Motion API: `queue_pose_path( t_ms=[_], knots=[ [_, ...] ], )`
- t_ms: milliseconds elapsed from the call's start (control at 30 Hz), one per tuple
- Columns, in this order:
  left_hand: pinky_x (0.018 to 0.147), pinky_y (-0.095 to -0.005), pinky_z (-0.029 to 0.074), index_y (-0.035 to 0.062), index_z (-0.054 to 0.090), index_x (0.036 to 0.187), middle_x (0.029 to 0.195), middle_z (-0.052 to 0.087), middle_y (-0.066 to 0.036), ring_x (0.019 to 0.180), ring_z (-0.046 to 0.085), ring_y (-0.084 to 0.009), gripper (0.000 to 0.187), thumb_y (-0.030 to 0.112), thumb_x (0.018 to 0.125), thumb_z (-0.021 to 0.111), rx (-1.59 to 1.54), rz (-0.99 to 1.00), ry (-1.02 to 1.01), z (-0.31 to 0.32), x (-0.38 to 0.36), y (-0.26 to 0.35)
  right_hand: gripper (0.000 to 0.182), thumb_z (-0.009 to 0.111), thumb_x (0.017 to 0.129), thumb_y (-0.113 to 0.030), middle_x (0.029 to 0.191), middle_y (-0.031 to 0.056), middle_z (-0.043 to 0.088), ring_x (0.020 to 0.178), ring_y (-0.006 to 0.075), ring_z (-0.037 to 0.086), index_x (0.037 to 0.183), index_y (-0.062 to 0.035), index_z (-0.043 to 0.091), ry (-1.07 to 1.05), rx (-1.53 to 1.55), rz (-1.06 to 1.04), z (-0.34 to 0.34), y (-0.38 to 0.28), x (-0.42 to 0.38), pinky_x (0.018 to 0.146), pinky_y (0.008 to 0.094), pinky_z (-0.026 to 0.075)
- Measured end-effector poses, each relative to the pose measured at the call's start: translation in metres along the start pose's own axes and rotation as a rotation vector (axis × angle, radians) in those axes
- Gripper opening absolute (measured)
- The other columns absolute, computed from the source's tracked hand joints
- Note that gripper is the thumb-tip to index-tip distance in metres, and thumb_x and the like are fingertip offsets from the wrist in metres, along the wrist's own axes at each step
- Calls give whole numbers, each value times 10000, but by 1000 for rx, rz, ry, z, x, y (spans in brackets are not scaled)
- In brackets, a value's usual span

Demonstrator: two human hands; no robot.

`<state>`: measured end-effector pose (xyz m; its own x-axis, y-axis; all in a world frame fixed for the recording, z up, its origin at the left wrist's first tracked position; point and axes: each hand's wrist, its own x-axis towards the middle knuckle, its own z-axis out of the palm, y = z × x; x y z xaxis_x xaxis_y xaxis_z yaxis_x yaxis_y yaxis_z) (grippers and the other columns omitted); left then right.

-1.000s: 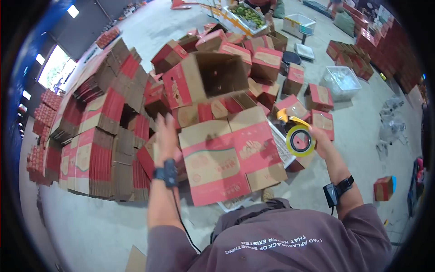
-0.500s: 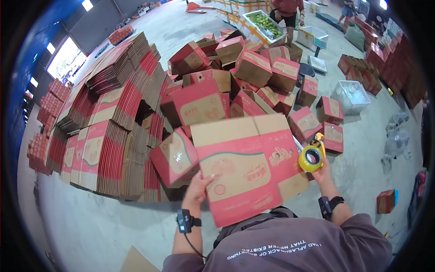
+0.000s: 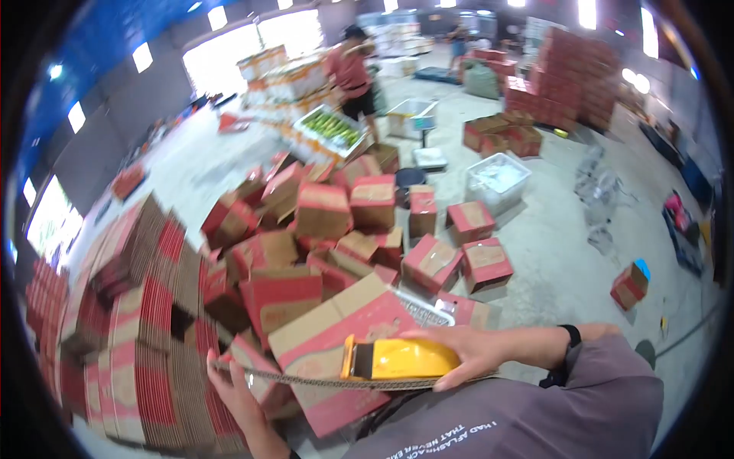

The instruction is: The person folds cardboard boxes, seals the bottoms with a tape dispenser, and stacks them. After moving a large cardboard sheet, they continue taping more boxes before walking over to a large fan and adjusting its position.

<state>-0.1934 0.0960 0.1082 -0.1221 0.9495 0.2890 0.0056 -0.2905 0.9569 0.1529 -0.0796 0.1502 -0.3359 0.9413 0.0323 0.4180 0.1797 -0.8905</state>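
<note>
A red and tan cardboard box (image 3: 317, 340), still largely flat, is in front of my body with one corrugated edge turned toward the camera. At that edge's left end, my left hand (image 3: 243, 402) has the cardboard between thumb and fingers. My right hand (image 3: 478, 350) grips a yellow tape dispenser (image 3: 409, 358), lying sideways against the cardboard edge. The dispenser's dark front end points left. My right fingertips reach over its right end, near the board; the tape roll is hidden.
Red and tan boxes (image 3: 323, 210) lie heaped ahead. Stacks of flattened cartons (image 3: 141, 375) stand left. A white crate (image 3: 497, 183), a scale (image 3: 430, 158) and a green-fruit crate (image 3: 330, 130) are farther off. A person (image 3: 353, 73) stands behind the fruit.
The view has swung up and right. The cardboard has turned from face-on to partly edge-on, and the tape dispenser has moved from its right side onto its edge. My left hand has shifted left.
</note>
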Motion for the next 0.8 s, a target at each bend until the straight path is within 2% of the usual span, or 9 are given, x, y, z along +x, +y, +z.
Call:
queue_pose_path(
  t_ms=[133, 267, 333, 500, 600, 667, 700, 767, 800],
  knots=[
    [933, -277, 382, 8, 390, 1286, 1120, 499, -71, 1056, 477, -155, 434, 150, 909, 551, -199, -80, -32, 6, 1, -3, 867, 573, 795, -634, 1323, 214, 456, 1235, 332, 444, 1412, -85, 309, -101, -42, 216, -22, 22, 22, 1008, 388, 364],
    [952, -318, 401, -13, 427, 1233, 1187, 505, -148, 1112, 500, -220, 416, 236, 914, 525, -307, 14, -25, -9, -1, -14, 727, 580, 797, -607, 1120, 201, 584, 1026, 365, 571, 1288, -85, 460, -6, -472, -2, -59, 32, 61, 854, 422, 456],
    [1007, -447, 380, 107, 330, 1315, 1313, 390, -130, 1183, 447, -304, 484, 103, 873, 527, -215, -135, -14, -11, 1, -12, 677, 591, 800, -562, 1089, 189, 596, 988, 359, 584, 1264, -83, 476, -36, -730, -6, -58, -9, 70, 819, 438, 462],
    [943, -445, 424, 111, 357, 1266, 1216, 445, -110, 1073, 495, -279, 428, 105, 877, 536, -203, -159, 75, 0, -16, 12, 669, 585, 774, -593, 1039, 172, 627, 952, 341, 607, 1182, -65, 545, -84, -852, 11, -65, -9, 115, 774, 426, 480],
    [983, -454, 384, 76, 444, 1247, 1182, 507, -114, 1088, 503, -289, 349, 191, 925, 514, -176, -179, -162, -12, -35, 41, 735, 583, 720, -674, 1006, 178, 647, 958, 351, 608, 1125, -61, 592, -63, -818, 93, -113, 15, 156, 775, 423, 483],
    [1000, -460, 360, 49, 552, 1194, 1192, 548, -135, 1143, 502, -302, 374, 330, 962, 470, 67, 52, -902, -21, -36, 53, 764, 595, 707, -684, 1045, 187, 636, 987, 350, 600, 1138, -53, 589, -89, -750, 75, -106, 15, 173, 829, 412, 466],
    [1000, -460, 360, 49, 552, 1194, 1192, 548, -135, 1143, 502, -302, 374, 330, 962, 470, 70, 46, -910, -7, -25, 59, 770, 601, 706, -686, 1059, 193, 630, 1002, 349, 594, 1139, -49, 590, -131, -681, 3, -90, 16, 182, 846, 406, 459],
    [924, -405, 440, -7, 597, 1075, 1150, 572, -177, 1071, 557, -286, 288, 177, 856, 561, 229, 801, -708, 44, 8, 63, 777, 606, 705, -687, 1073, 199, 623, 1016, 349, 588, 1140, -44, 591, -158, -602, -57, -64, 11, 195, 864, 399, 452],
    [911, -407, 440, -10, 580, 1108, 1191, 551, -202, 1067, 555, -310, 373, 301, 912, 515, 213, 719, -1056, 59, 13, 42, 753, 606, 729, -668, 1093, 187, 618, 1040, 332, 580, 1147, -42, 591, -193, -584, -71, -54, 3, 199, 882, 387, 445]
  ],
)
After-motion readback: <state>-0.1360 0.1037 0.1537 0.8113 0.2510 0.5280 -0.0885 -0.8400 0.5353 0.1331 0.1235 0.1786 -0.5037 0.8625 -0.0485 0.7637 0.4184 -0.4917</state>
